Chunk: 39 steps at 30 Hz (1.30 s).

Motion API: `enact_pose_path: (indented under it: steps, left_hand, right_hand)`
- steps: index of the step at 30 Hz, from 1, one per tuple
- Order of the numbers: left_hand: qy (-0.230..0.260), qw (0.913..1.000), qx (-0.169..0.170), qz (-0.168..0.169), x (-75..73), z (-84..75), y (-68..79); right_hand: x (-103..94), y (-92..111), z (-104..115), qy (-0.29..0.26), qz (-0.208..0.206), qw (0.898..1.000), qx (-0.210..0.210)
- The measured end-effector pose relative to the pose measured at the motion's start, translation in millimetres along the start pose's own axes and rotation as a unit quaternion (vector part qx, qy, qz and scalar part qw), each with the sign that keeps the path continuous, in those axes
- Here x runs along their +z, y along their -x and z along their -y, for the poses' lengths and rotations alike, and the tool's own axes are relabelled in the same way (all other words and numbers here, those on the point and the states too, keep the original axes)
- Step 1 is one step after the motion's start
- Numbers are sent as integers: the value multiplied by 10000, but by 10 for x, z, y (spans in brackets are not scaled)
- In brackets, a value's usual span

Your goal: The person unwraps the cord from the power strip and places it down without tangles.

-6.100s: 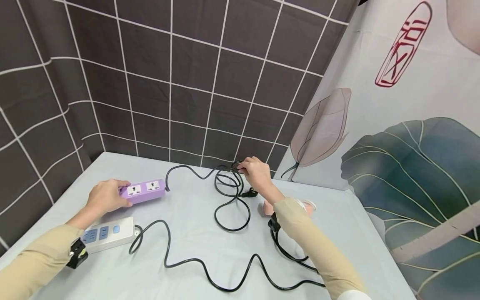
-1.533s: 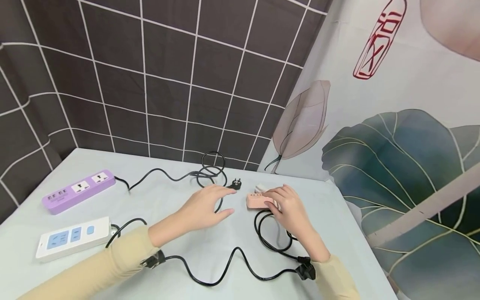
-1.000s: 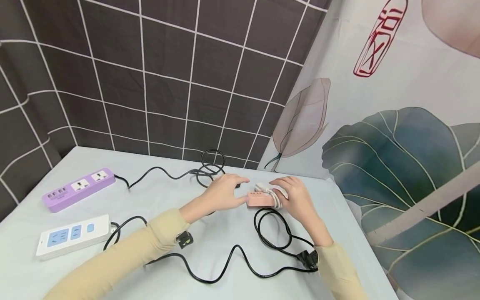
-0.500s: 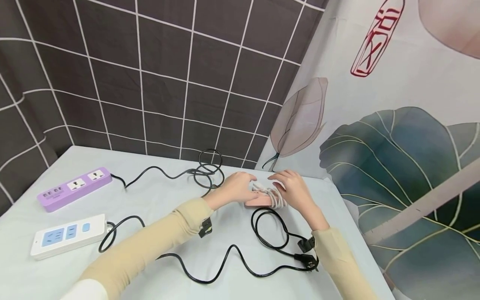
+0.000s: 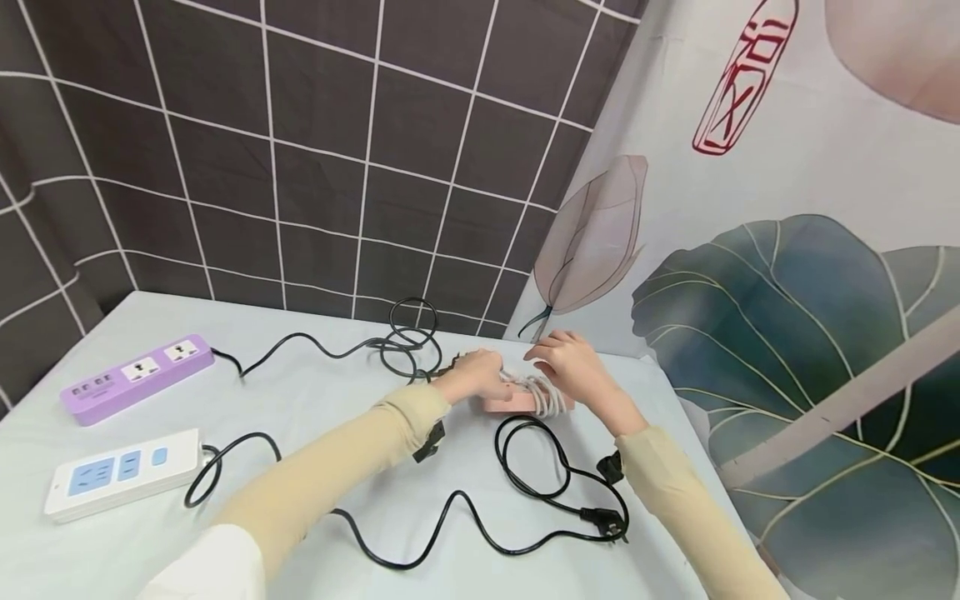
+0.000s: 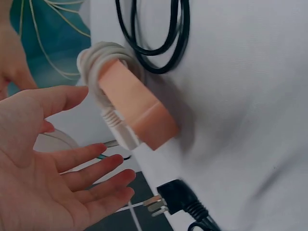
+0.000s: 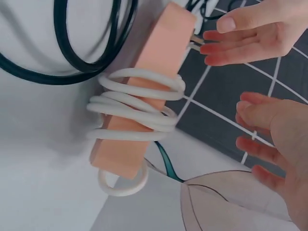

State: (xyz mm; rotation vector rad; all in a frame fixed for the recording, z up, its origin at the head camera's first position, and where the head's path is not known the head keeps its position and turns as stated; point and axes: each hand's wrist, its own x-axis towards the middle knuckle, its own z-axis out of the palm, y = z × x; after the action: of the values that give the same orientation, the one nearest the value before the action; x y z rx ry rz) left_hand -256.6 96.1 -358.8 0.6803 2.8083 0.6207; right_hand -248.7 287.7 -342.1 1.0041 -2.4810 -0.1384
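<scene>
A pink power strip [image 5: 510, 405] with its white cord [image 5: 551, 400] wound round it lies at the back right of the table. My left hand [image 5: 480, 375] is at its left end; in the left wrist view the fingers are spread and the palm shows, holding nothing. Above the strip's right end hovers my right hand [image 5: 573, 367], fingers loosely bent and free of the cord. The right wrist view shows several loops of white cord [image 7: 130, 114] across the pink body [image 7: 166, 45], with both hands beside it. A black plug [image 6: 177, 195] lies near the left hand.
At the left lie a purple power strip [image 5: 138, 379] and a white one [image 5: 123, 475] with blue sockets. Their black cords spread over the table [image 5: 315, 467]. A coiled black cord [image 5: 528, 483] with a plug [image 5: 603, 521] lies in front of the pink strip. A dark grid cloth [image 5: 322, 183] hangs behind.
Earlier my left hand held the purple strip and my right pinched a black cord. Since then my right hand has touched and left the pink strip, and my left has moved right to it.
</scene>
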Motion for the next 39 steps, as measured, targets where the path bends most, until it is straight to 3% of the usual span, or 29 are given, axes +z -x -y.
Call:
enact_pose_path:
  steps: [6,10,13,18,24,29,39]
  left_hand:
    - [-43,9997,-150,199,78,-2,-71]
    - [45,9991,-227,364,122,13,-93]
    - [119,9986,-263,450,156,40,-91]
    - [170,9977,-295,593,205,76,-118]
    - [227,9971,-195,696,254,106,-170]
    - [469,9967,-185,630,276,143,-184]
    - [524,9961,-406,589,234,218,-189]
  right_hand:
    - [93,-23,15,269,132,9983,499]
    - [120,-68,67,0,625,9925,1048]
    - [131,-93,90,-283,1058,9877,1112]
    - [165,-115,69,-469,1374,9879,540]
    - [245,-119,-27,-298,1282,9911,-183]
    - [321,-111,-87,-444,1328,9879,-663]
    - [415,-90,-106,-413,788,9868,-1354]
